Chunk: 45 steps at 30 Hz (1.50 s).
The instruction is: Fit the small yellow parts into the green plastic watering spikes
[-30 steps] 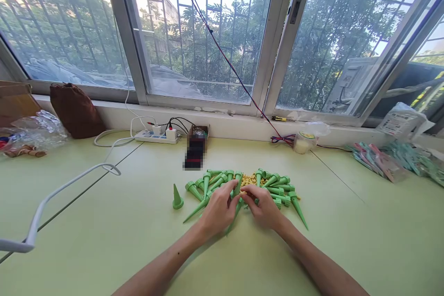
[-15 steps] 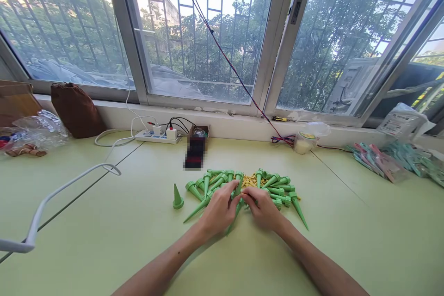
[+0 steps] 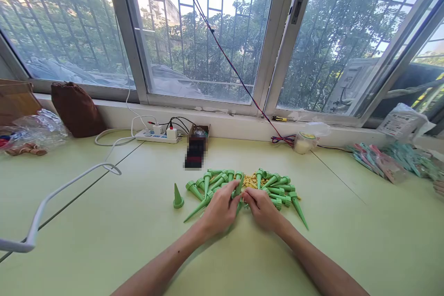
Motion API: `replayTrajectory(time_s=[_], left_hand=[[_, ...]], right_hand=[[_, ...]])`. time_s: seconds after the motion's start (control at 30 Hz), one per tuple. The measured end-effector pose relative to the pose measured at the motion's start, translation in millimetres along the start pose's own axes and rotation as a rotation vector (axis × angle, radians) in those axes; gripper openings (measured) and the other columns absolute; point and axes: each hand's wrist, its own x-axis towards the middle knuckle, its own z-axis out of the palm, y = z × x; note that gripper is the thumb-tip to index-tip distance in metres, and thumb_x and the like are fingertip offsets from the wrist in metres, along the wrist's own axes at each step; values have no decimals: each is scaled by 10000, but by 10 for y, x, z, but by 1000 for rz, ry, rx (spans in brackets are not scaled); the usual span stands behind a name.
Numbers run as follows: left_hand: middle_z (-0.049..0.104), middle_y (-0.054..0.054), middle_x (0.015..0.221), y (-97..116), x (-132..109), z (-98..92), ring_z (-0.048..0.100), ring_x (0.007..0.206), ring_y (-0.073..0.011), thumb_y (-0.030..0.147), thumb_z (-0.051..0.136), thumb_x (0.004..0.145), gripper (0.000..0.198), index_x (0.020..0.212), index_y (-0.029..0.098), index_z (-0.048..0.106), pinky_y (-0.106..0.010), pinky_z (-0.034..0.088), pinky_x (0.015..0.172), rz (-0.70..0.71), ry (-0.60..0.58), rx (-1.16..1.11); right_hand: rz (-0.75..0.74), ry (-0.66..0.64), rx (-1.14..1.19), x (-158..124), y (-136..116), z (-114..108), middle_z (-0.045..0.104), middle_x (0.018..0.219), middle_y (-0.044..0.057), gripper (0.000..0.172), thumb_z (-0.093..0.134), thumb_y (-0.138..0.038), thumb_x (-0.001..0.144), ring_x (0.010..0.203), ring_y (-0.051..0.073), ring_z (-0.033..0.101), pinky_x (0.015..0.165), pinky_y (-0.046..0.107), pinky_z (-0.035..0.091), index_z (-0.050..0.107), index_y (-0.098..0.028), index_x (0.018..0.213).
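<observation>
My left hand point(image 3: 221, 206) is closed around a green plastic plant watering spike point(image 3: 239, 184), whose pointed end rises above the fingers. Close against it, my right hand point(image 3: 262, 208) pinches with thumb and forefinger at the spike's side; whatever lies between those fingertips is too small to make out. Around both hands lie several more green spikes point(image 3: 277, 190) with ridged caps. Behind the hands is a heap of small yellow pieces point(image 3: 250, 181). One short green cone point(image 3: 177, 198) stands upright on its cap, left of the pile.
On the pale green table point(image 3: 222, 263) a white cable point(image 3: 52, 199) loops at left. A power strip point(image 3: 157, 136) and small box point(image 3: 200, 130) sit by the window. Bagged pink and teal items point(image 3: 378, 162) lie at right, near part of another person's hand point(image 3: 439, 187).
My hands stay almost in place, with the right fingers shifting slightly at the spike. At the right edge, part of another person's hand has come into view.
</observation>
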Motion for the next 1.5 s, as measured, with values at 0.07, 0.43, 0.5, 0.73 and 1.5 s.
replayTrajectory(time_s=[0.07, 0.43, 0.5, 0.73, 1.5], left_hand=[[587, -13, 708, -10, 14, 6, 539, 644, -188, 271, 546, 913, 176, 1049, 200, 631, -298, 434, 645, -30, 14, -26], [654, -50, 935, -33, 118, -17, 569, 624, -124, 386, 628, 859, 257, 994, 168, 621, -243, 443, 564, -234, 60, -389], [653, -49, 933, -24, 119, -24, 582, 661, -136, 392, 633, 854, 262, 1000, 175, 619, -233, 448, 547, -263, 60, -422], [586, -11, 827, 0, 112, -34, 543, 657, -134, 410, 612, 858, 239, 941, 186, 596, -212, 413, 496, -250, 24, -395], [517, 27, 666, -9, 11, 13, 434, 574, -138, 227, 528, 900, 122, 988, 181, 600, -265, 348, 581, -61, -93, -27]], right_hand=[[15, 17, -4, 5, -13, 3, 521, 659, -9, 403, 377, -368, 1067, 596, 148, 439, 574, 262, 352, 469, -211, 708], [9, 84, 129, 3, -79, -20, 642, 916, 55, 225, 566, -330, 989, 764, 189, 616, 635, 279, 497, 590, -201, 1171], [-17, 88, 132, 6, -62, -15, 653, 961, 69, 200, 562, -310, 990, 788, 190, 629, 651, 284, 510, 602, -203, 1154], [-47, 95, 107, 13, -35, -15, 683, 948, 70, 147, 555, -283, 993, 786, 192, 634, 654, 283, 508, 641, -202, 1080], [52, 117, 28, 10, 16, -3, 454, 571, -41, 401, 463, -330, 1012, 520, 117, 372, 521, 251, 279, 410, -211, 634]])
